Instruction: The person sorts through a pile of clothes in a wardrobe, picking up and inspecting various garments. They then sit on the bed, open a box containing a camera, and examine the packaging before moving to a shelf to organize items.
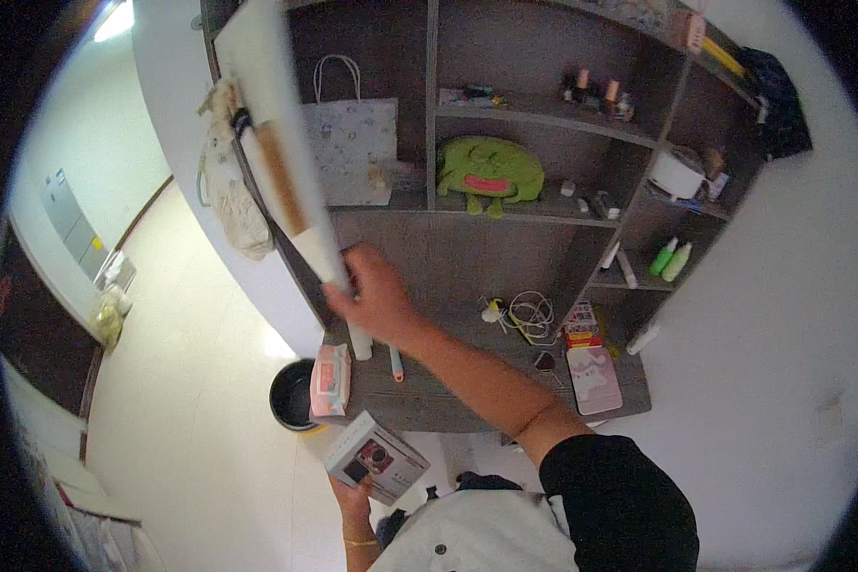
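Note:
My right hand (379,294) reaches across to the left side of the shelf unit. Its fingers are closed on the lower end of a tall white flat thing (305,172), blurred, with a brown strip along it; I cannot tell its kind. Low down at the body, my left hand (353,500) grips a small white box (379,459) with a picture of a dark red device, perhaps a camera, on its face. Its fingers are partly hidden under the box. Near it on the desk edge stands a pink pack of wipes (331,379).
The dark shelf unit (543,217) holds a patterned paper bag (353,153), a green plush (491,172), small bottles (672,259) and a white cable (532,315). A pink case (596,379) lies on the desk (448,396). On the floor stands a black bin (291,391).

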Available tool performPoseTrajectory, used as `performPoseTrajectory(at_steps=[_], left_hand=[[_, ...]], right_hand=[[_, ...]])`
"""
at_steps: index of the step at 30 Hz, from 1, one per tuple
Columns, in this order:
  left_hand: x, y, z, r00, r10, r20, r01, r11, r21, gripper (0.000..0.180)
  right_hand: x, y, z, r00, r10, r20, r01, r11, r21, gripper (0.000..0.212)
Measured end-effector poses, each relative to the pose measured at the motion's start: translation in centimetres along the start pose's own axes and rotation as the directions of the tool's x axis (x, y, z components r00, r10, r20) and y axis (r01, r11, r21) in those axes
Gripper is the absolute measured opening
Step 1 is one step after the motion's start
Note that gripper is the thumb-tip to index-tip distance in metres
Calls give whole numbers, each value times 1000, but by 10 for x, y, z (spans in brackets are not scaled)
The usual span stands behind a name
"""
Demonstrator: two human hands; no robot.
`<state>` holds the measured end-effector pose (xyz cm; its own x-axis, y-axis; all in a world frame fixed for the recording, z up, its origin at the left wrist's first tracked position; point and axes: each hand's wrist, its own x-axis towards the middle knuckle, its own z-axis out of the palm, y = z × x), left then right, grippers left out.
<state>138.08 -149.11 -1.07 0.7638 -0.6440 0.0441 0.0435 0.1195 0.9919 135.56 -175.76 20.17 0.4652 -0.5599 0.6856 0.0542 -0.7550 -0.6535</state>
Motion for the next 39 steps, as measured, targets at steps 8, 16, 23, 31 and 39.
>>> performPoseTrajectory(at_steps=[8, 16, 23, 31, 39], left_hand=[[-1, -5, -15, 990, 64, -127, -65, 998, -5, 84], [25, -11, -43, 994, 49, -96, -46, 999, 24, 89], [80, 8, -39, 996, 45, 74, -46, 999, 17, 94], [106, 12, -38, 968, -45, 245, 58, 997, -50, 77], [115, -1, -43, 956, -52, 290, 86, 991, -103, 79]], right_hand=[[3, -25, 59, 947, -319, 38, 312, 942, 124, 45], [0, -28, 83, 953, -288, 87, 277, 953, 126, 45], [0, -40, 81, 962, -257, 89, 249, 964, 91, 45], [3, -51, 83, 971, -221, 94, 222, 975, 1, 41], [-1, -52, 82, 981, -175, 83, 176, 984, -14, 40]])
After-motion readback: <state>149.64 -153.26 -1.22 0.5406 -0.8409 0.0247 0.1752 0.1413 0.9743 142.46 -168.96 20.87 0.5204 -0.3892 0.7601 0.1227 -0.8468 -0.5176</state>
